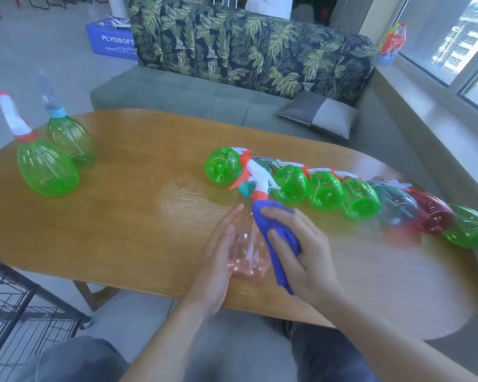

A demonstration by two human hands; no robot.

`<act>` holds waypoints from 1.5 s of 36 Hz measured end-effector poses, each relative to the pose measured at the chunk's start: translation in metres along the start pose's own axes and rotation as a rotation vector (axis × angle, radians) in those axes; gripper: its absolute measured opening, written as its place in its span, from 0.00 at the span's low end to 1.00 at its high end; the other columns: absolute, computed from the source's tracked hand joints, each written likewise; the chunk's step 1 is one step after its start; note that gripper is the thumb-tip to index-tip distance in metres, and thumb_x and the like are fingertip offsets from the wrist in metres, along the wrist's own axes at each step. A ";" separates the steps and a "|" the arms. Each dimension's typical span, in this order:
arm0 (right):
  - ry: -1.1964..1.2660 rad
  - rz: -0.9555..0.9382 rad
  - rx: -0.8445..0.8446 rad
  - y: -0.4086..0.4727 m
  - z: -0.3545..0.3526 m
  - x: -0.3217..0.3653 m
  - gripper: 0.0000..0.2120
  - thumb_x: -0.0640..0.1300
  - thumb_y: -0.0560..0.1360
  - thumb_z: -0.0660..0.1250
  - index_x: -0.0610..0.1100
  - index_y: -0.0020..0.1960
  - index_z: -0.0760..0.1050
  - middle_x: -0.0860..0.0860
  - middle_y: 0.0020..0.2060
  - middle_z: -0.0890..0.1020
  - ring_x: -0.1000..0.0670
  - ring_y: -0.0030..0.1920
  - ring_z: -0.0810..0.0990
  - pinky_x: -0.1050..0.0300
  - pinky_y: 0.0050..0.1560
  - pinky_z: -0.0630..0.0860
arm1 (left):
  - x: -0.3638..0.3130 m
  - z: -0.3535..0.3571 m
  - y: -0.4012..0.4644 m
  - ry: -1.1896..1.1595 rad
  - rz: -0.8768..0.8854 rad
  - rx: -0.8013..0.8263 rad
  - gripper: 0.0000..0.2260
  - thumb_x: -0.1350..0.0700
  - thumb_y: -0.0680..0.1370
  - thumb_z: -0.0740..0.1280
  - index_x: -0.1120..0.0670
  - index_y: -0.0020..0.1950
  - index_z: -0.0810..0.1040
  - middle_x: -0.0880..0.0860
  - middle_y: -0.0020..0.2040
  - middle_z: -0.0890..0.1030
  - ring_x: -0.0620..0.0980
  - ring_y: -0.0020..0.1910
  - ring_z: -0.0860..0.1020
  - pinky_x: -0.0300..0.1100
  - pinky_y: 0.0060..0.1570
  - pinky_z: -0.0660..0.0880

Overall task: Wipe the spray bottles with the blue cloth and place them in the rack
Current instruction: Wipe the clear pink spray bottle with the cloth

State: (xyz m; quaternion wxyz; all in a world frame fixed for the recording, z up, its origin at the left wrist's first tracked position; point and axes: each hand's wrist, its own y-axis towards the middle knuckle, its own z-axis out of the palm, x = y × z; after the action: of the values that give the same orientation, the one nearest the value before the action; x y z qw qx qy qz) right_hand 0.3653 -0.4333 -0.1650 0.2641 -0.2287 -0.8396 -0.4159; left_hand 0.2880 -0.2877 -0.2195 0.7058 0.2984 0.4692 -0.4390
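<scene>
A clear pinkish plastic spray bottle (247,250), seemingly empty, is steadied upright on the wooden tabletop (138,216) by the left hand (218,260), fingers straight; a blue cloth (276,235) is gripped against it by the right hand (301,252).

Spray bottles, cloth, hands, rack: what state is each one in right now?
Pink bottle: upright, held, being wiped.
Blue cloth: bunched, pressed against the pink bottle.
Left hand: steadies the pink bottle, fingers straight.
Right hand: grips the cloth.
Two green bottles at left: standing upright.
Row of bottles: lying on their sides.
Wire rack: no bottles visible inside.
</scene>
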 end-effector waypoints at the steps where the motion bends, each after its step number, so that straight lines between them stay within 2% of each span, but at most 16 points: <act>1: 0.009 0.050 -0.024 0.008 0.002 0.002 0.12 0.47 0.84 0.65 0.50 0.65 0.80 0.54 0.52 0.81 0.55 0.52 0.80 0.64 0.53 0.73 | 0.000 0.001 0.000 0.021 0.009 0.005 0.20 0.42 0.86 0.59 0.38 0.77 0.76 0.49 0.77 0.78 0.58 0.73 0.79 0.69 0.71 0.74; 4: -0.032 0.153 -0.025 0.022 0.011 0.002 0.11 0.47 0.84 0.66 0.51 0.64 0.81 0.57 0.53 0.82 0.56 0.55 0.81 0.62 0.56 0.75 | -0.001 0.003 -0.002 0.019 0.005 0.007 0.20 0.42 0.86 0.59 0.38 0.77 0.76 0.49 0.72 0.82 0.55 0.67 0.83 0.64 0.65 0.79; 8: -0.141 0.047 0.039 0.011 0.019 -0.001 0.14 0.53 0.84 0.63 0.50 0.66 0.80 0.54 0.47 0.77 0.54 0.43 0.78 0.55 0.45 0.77 | -0.001 0.001 -0.001 0.000 -0.002 -0.001 0.19 0.40 0.86 0.59 0.37 0.77 0.76 0.54 0.76 0.78 0.61 0.75 0.76 0.71 0.71 0.73; 12: -0.195 -0.167 0.110 -0.003 0.014 -0.001 0.15 0.51 0.85 0.64 0.47 0.66 0.81 0.55 0.47 0.74 0.54 0.42 0.75 0.61 0.45 0.75 | -0.004 0.000 0.000 -0.067 -0.039 0.001 0.19 0.44 0.88 0.58 0.41 0.79 0.74 0.49 0.74 0.81 0.53 0.67 0.81 0.50 0.54 0.82; 17: -0.222 -0.352 0.273 -0.024 0.008 -0.007 0.14 0.49 0.84 0.67 0.49 0.68 0.80 0.51 0.49 0.78 0.47 0.45 0.79 0.52 0.42 0.80 | -0.009 0.001 -0.001 -0.058 -0.039 0.010 0.20 0.43 0.87 0.59 0.40 0.78 0.74 0.52 0.74 0.80 0.54 0.71 0.80 0.52 0.69 0.77; 19: -0.205 -0.367 0.311 -0.029 0.005 -0.007 0.14 0.50 0.85 0.67 0.49 0.68 0.80 0.52 0.51 0.78 0.47 0.45 0.79 0.52 0.42 0.79 | -0.011 0.002 -0.003 -0.066 -0.045 0.021 0.22 0.42 0.85 0.58 0.41 0.78 0.74 0.55 0.72 0.82 0.55 0.68 0.82 0.55 0.69 0.76; 22: -0.084 -0.274 0.258 -0.032 0.000 -0.002 0.14 0.50 0.85 0.66 0.47 0.67 0.81 0.55 0.51 0.78 0.55 0.47 0.79 0.60 0.47 0.77 | -0.012 0.001 -0.005 -0.080 -0.040 0.050 0.26 0.36 0.82 0.63 0.41 0.80 0.72 0.56 0.73 0.81 0.60 0.70 0.81 0.58 0.68 0.77; 25: -0.039 -0.051 0.063 -0.026 -0.003 0.002 0.13 0.52 0.83 0.66 0.49 0.64 0.82 0.57 0.45 0.77 0.60 0.44 0.76 0.67 0.47 0.71 | -0.013 0.000 -0.005 -0.089 -0.044 0.072 0.41 0.27 0.71 0.75 0.40 0.81 0.69 0.56 0.73 0.81 0.56 0.61 0.83 0.53 0.52 0.83; 27: -0.001 0.100 -0.037 -0.016 -0.007 0.003 0.12 0.48 0.82 0.68 0.52 0.64 0.82 0.59 0.48 0.81 0.58 0.49 0.80 0.68 0.51 0.72 | -0.011 0.000 -0.004 -0.114 -0.042 0.059 0.44 0.29 0.67 0.80 0.38 0.81 0.70 0.57 0.76 0.78 0.60 0.62 0.82 0.54 0.53 0.82; 29: 0.066 0.231 -0.101 -0.004 -0.012 0.003 0.12 0.44 0.82 0.68 0.56 0.63 0.81 0.64 0.54 0.84 0.59 0.56 0.82 0.67 0.57 0.73 | -0.007 -0.001 -0.003 -0.139 -0.038 0.030 0.40 0.36 0.68 0.83 0.36 0.78 0.73 0.56 0.78 0.75 0.67 0.73 0.77 0.59 0.60 0.80; 33: 0.107 0.377 -0.164 0.015 -0.023 -0.004 0.12 0.46 0.83 0.69 0.56 0.64 0.80 0.62 0.54 0.84 0.55 0.48 0.84 0.60 0.48 0.80 | -0.004 0.000 -0.001 -0.157 -0.037 0.007 0.34 0.46 0.74 0.78 0.37 0.79 0.73 0.61 0.76 0.77 0.69 0.74 0.76 0.62 0.60 0.78; 35: 0.103 0.388 -0.170 0.021 -0.026 -0.007 0.13 0.47 0.82 0.70 0.54 0.65 0.79 0.61 0.53 0.84 0.56 0.44 0.84 0.64 0.43 0.78 | -0.006 0.002 -0.002 -0.155 -0.041 0.003 0.30 0.48 0.77 0.76 0.39 0.79 0.73 0.58 0.75 0.79 0.65 0.71 0.80 0.60 0.60 0.79; 38: 0.054 0.339 -0.168 0.030 -0.032 -0.007 0.16 0.47 0.80 0.73 0.55 0.66 0.78 0.65 0.52 0.83 0.61 0.50 0.82 0.68 0.50 0.76 | -0.006 0.005 -0.005 -0.123 -0.032 -0.001 0.25 0.50 0.81 0.70 0.39 0.78 0.75 0.50 0.76 0.78 0.59 0.72 0.80 0.55 0.62 0.81; 43: -0.101 0.237 -0.099 0.046 -0.033 -0.008 0.23 0.50 0.76 0.77 0.56 0.69 0.76 0.64 0.52 0.82 0.63 0.55 0.80 0.69 0.58 0.73 | -0.008 0.004 -0.007 -0.102 -0.037 -0.006 0.23 0.48 0.82 0.69 0.37 0.78 0.74 0.58 0.78 0.75 0.64 0.72 0.79 0.52 0.58 0.83; 48: -0.154 0.113 -0.145 0.057 -0.029 -0.009 0.18 0.47 0.77 0.76 0.48 0.65 0.82 0.58 0.57 0.85 0.62 0.59 0.80 0.66 0.63 0.73 | -0.006 0.004 -0.007 -0.060 -0.007 0.023 0.36 0.29 0.73 0.76 0.35 0.79 0.72 0.56 0.77 0.77 0.60 0.72 0.79 0.55 0.61 0.83; 54: -0.167 0.093 -0.126 0.072 -0.026 -0.007 0.15 0.46 0.77 0.75 0.50 0.64 0.83 0.59 0.54 0.84 0.60 0.57 0.80 0.66 0.61 0.73 | -0.001 0.003 -0.005 0.002 0.019 0.001 0.31 0.32 0.78 0.72 0.36 0.80 0.72 0.47 0.80 0.74 0.56 0.78 0.74 0.65 0.73 0.74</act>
State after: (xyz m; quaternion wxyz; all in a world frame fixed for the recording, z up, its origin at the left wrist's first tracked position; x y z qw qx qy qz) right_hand 0.4204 -0.4163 -0.1146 0.1973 -0.3174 -0.8194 -0.4346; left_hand 0.2845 -0.2921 -0.2175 0.7093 0.3034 0.4670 -0.4322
